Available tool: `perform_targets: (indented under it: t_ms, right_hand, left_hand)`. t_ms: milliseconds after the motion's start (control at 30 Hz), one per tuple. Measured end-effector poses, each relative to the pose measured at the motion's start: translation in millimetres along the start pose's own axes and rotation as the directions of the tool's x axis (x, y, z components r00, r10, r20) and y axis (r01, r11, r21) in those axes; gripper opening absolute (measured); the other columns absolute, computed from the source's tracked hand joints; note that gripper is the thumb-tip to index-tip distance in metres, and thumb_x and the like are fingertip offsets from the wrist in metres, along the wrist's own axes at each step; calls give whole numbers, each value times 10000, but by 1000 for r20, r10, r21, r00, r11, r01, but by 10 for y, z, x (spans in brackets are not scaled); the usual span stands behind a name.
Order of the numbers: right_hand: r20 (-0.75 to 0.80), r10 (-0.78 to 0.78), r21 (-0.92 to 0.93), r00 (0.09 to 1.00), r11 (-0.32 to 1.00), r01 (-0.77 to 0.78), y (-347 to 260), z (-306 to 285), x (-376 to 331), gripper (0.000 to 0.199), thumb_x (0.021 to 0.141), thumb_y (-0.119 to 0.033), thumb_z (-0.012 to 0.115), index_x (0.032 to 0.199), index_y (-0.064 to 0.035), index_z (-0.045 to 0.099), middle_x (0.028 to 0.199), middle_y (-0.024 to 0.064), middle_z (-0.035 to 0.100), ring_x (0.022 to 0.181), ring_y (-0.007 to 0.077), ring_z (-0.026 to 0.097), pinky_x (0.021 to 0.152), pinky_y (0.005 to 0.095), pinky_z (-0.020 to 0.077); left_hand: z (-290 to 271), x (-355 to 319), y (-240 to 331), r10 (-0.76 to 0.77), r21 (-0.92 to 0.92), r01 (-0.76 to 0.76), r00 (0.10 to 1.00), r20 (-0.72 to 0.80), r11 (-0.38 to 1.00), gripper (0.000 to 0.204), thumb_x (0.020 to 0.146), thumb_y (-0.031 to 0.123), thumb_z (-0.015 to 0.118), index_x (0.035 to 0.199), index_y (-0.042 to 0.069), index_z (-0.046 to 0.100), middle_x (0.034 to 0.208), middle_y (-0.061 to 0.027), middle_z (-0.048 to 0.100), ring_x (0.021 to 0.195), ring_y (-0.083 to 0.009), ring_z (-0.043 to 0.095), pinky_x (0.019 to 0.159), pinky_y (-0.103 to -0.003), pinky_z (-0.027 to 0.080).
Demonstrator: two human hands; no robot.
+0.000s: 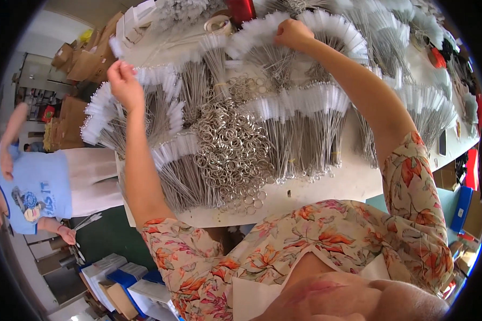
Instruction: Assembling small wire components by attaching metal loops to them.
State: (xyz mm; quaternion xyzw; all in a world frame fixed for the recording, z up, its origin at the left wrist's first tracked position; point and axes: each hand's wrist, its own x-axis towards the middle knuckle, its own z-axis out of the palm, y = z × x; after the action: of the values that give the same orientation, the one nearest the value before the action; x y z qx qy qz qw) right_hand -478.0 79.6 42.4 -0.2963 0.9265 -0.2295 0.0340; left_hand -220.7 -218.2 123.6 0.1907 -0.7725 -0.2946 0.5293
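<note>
My left hand point(125, 85) is raised at the left edge of the table, its fingers pinched. A small white-bristled brush point(116, 47) sticks up from its fingertips. Below that hand spreads a fan of similar wire-stemmed brushes point(100, 115). At the far side my right hand point(294, 35) has its fingers curled closed among the white tips of another brush bundle point(262, 35); what they pinch, if anything, is hidden. Between the bundles lies a heap of silvery metal rings point(230, 150). A further row of brushes point(305, 123) lies right of the rings, heads away from me.
More brush bundles point(423, 104) cover the right side of the white table point(353, 182). A red cylinder point(241, 10) and a roll of tape point(218, 24) stand at the back. A dark phone-like object point(442, 143) lies right. Another person point(43, 182) holding thin brushes stands left.
</note>
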Motion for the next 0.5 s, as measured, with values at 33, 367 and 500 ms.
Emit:
perform_targets:
  t_ms: [33, 367, 500]
  right_hand:
    - [-31, 20, 84, 999, 996, -17, 95, 2, 30, 215, 668, -284, 636, 775, -100, 668, 703, 75, 653, 679, 202, 637, 648, 336, 509]
    - [-517, -234, 372, 824, 805, 462, 102, -1041, -267, 274, 686, -298, 706, 787, -50, 649, 675, 57, 619, 646, 160, 585, 633, 301, 466]
    - [-104, -255, 380, 961, 883, 275, 509, -1024, -421, 260, 661, -330, 697, 803, -113, 679, 743, 47, 656, 682, 184, 615, 651, 306, 481]
  left_hand:
    - [127, -86, 63, -8, -14, 8, 1000, 20, 1000, 259, 868, 302, 533, 897, 50, 584, 788, -94, 632, 719, -185, 591, 695, -321, 461]
    - [467, -659, -163, -400, 656, -207, 649, 648, 726, 191, 732, 210, 639, 768, 23, 642, 774, -158, 641, 747, -321, 611, 678, -384, 468]
    - [518, -654, -109, -428, 618, -96, 638, 640, 780, 157, 759, 131, 624, 696, -11, 602, 735, -128, 645, 672, -246, 611, 639, -334, 463]
